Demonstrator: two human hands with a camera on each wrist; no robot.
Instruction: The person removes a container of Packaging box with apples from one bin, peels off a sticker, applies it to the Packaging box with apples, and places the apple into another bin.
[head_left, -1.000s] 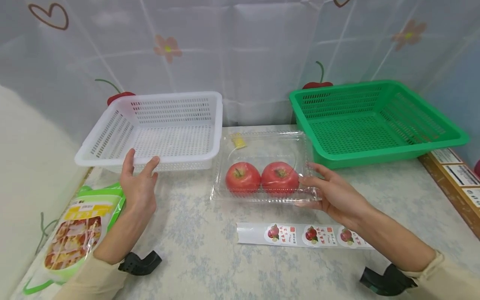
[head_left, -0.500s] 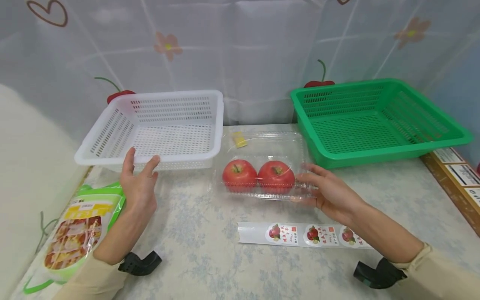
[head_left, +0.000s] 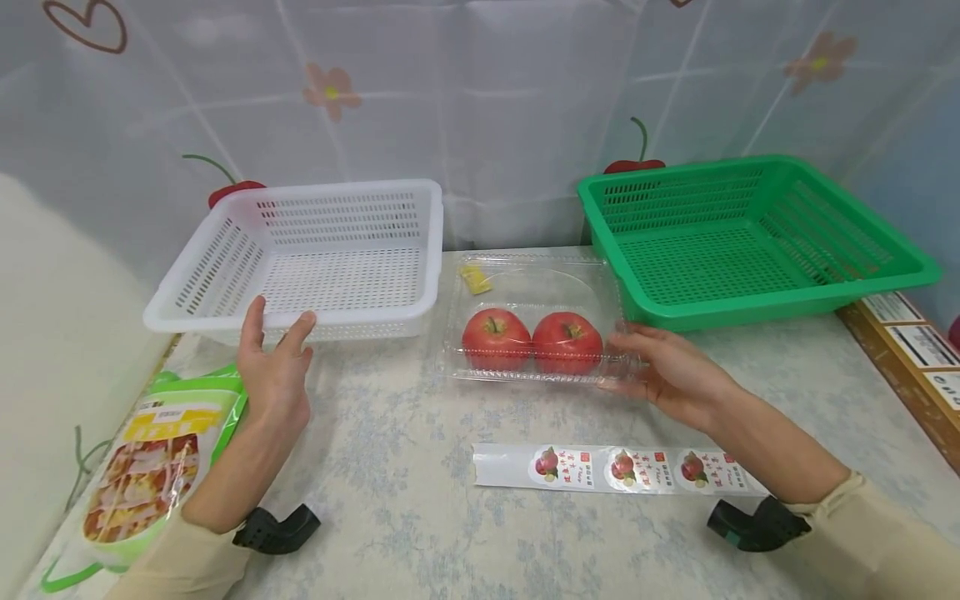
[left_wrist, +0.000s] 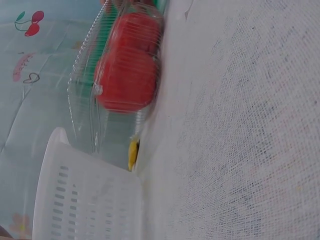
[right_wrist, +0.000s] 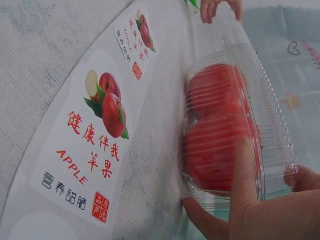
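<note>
Snacks first, far left: a green pouch [head_left: 146, 467] lies flat by your left forearm. Your left hand [head_left: 276, 367] rests on edge on the cloth [head_left: 405, 500], fingers straight and relaxed, tips just at the front rim of the white basket [head_left: 300, 310], holding nothing.

Centre now: the clamshell [head_left: 536, 321] sits on the cloth between the two baskets, lid down, two apples [head_left: 532, 340] side by side in its front half and a small yellow tag [head_left: 476, 280] at the back. It looks like thin clear plastic, so expect it to flex and crackle, slick under the fingers, with the weight all in the fruit and sitting forward. Take it low at the rim or under the base; squeeze the lid and it will likely buckle or pop.

In front of it lies a sticker strip [head_left: 615, 468], flat.

Your right hand [head_left: 671, 375] is at the box's right front corner, thumb over the lid edge and fingers [right_wrist: 207, 222] curled under the rim, pinching it. Further right stands the green basket [head_left: 750, 242], just beside the box.
</note>
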